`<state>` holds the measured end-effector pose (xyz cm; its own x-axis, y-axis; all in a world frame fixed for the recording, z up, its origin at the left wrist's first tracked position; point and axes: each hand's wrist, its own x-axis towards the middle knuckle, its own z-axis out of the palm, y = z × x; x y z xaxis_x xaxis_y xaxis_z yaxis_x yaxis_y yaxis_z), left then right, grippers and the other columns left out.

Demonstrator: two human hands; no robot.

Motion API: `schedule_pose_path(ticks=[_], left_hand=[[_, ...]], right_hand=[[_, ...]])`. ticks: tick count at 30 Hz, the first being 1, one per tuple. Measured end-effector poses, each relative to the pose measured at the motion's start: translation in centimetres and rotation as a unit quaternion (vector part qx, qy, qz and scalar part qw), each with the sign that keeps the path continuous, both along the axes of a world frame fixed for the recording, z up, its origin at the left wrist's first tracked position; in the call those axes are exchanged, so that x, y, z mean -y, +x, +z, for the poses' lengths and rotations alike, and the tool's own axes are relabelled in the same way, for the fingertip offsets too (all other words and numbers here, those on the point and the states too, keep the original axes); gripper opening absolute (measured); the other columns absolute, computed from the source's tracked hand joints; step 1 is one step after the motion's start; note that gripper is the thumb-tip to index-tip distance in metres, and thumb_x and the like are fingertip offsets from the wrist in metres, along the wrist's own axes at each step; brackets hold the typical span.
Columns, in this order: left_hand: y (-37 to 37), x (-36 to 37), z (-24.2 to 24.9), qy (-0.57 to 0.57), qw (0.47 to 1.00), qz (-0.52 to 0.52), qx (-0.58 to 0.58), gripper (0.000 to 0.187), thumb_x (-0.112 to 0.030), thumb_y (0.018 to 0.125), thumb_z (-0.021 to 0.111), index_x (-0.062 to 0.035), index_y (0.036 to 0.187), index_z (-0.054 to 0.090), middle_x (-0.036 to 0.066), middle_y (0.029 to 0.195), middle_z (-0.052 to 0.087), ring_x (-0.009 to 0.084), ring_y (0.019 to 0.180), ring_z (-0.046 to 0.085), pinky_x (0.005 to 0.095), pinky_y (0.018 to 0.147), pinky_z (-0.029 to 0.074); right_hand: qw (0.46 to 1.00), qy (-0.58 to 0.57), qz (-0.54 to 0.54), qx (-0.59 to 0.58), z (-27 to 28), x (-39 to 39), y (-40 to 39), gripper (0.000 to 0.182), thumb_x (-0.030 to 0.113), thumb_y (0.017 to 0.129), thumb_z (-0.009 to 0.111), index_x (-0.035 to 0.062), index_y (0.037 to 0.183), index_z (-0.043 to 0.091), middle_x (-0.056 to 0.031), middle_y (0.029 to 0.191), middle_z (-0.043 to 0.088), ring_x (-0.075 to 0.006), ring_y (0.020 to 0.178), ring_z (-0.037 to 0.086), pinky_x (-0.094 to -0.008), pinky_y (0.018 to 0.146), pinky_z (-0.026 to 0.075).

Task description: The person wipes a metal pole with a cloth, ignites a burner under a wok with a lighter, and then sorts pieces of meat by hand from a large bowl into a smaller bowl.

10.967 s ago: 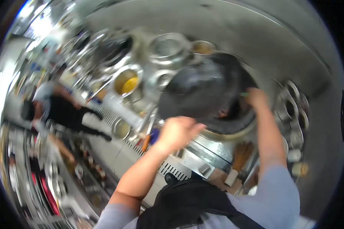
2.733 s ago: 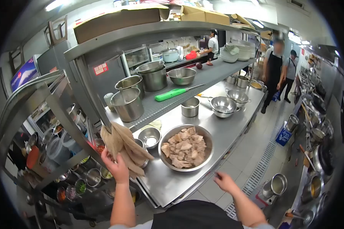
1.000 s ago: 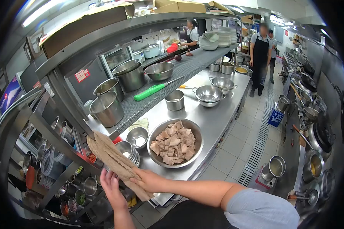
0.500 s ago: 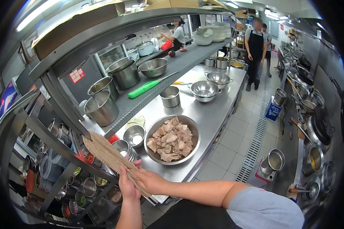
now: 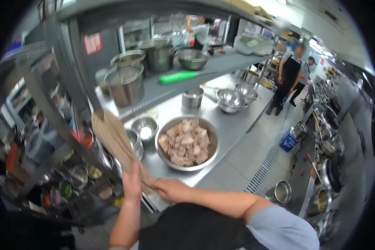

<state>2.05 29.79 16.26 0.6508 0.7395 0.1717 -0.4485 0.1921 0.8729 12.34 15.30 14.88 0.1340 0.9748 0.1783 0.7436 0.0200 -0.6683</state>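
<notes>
A long beige-brown towel (image 5: 116, 141) hangs slantwise at the corner post of the counter, its lower end between my hands. My left hand (image 5: 132, 183) is closed on the towel's left edge, its fingers partly hidden and a little blurred. With bent fingers, my right hand (image 5: 168, 189) grips the towel's lower right edge. Just beyond, on the steel counter, stands a wide metal bowl (image 5: 216, 152) heaped with pale chunks of cooked meat (image 5: 185, 141). Small metal bowls (image 5: 145, 127) sit between it and the towel.
A green-handled knife (image 5: 178, 77) lies on the raised shelf beside steel pots (image 5: 125, 85). Colanders (image 5: 230, 100) stand farther along the counter. Containers of chopped ingredients (image 5: 65, 188) fill the rack at left. Two people (image 5: 289, 73) stand in the aisle; woks and pots (image 5: 335, 171) line the right.
My right hand has moved from over the towel's middle to its lower right edge, apart from my left hand. The lower towel is spread wider. The view has tilted and shifted.
</notes>
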Motion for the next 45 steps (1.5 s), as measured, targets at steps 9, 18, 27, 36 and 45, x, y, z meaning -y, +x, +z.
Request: schedule_pose_path(ticks=[9, 18, 27, 36, 45], left_hand=[[0.7, -2.0, -4.8, 0.063, 0.990, 0.126, -0.029, 0.032, -0.021, 0.101, 0.056, 0.0010, 0.122, 0.046, 0.006, 0.098, 0.061, 0.0119, 0.081, 0.060, 0.0267, 0.073, 0.049], [6.0, 4.8, -10.5, 0.011, 0.959, -0.029, -0.281, 0.050, -0.028, 0.101, 0.056, 0.0032, 0.138, 0.042, 0.012, 0.122, 0.059, 0.0189, 0.109, 0.058, 0.0328, 0.094, 0.045], [14.7, 6.9, -8.1, -0.040, 0.920, 0.137, -0.366, 0.065, -0.020, 0.098, 0.054, 0.0058, 0.148, 0.020, 0.026, 0.137, 0.048, 0.0322, 0.126, 0.049, 0.0379, 0.107, 0.036], [16.4, 8.3, -12.0, 0.122, 0.878, 0.205, -0.415, 0.057, -0.019, 0.100, 0.050, 0.0076, 0.145, 0.027, 0.026, 0.139, 0.046, 0.0340, 0.126, 0.048, 0.0383, 0.107, 0.035], [18.3, 10.9, -15.1, 0.091, 0.878, 0.291, -0.369, 0.054, -0.019, 0.100, 0.051, 0.0073, 0.143, 0.030, 0.024, 0.136, 0.048, 0.0328, 0.124, 0.049, 0.0390, 0.107, 0.035]], right_hand=[[0.982, -0.073, -0.082, 0.153, -0.4, 10.5, 11.8, 0.020, 0.018, 0.088, 0.063, 0.0043, 0.101, 0.069, -0.0151, 0.091, 0.067, -0.0342, 0.083, 0.064, -0.0440, 0.072, 0.052], [0.873, -0.038, -0.483, 0.061, -4.7, 10.0, 25.5, 0.043, 0.029, 0.092, 0.063, 0.0010, 0.125, 0.058, -0.0228, 0.106, 0.065, -0.0373, 0.100, 0.063, -0.0421, 0.083, 0.052], [0.897, -0.143, -0.363, -0.207, -7.8, 11.1, 25.0, 0.048, 0.039, 0.096, 0.054, -0.0031, 0.118, 0.055, -0.0264, 0.106, 0.065, -0.0420, 0.102, 0.063, -0.0477, 0.089, 0.049], [0.937, -0.099, -0.284, -0.180, -6.8, 12.5, 29.3, 0.044, 0.038, 0.097, 0.052, -0.0004, 0.117, 0.056, -0.0262, 0.108, 0.064, -0.0447, 0.102, 0.061, -0.0501, 0.089, 0.049], [0.965, -0.016, -0.196, -0.173, -9.2, 11.4, 35.5, 0.041, 0.035, 0.096, 0.051, 0.0021, 0.119, 0.057, -0.0253, 0.109, 0.063, -0.0429, 0.104, 0.060, -0.0489, 0.091, 0.048]])
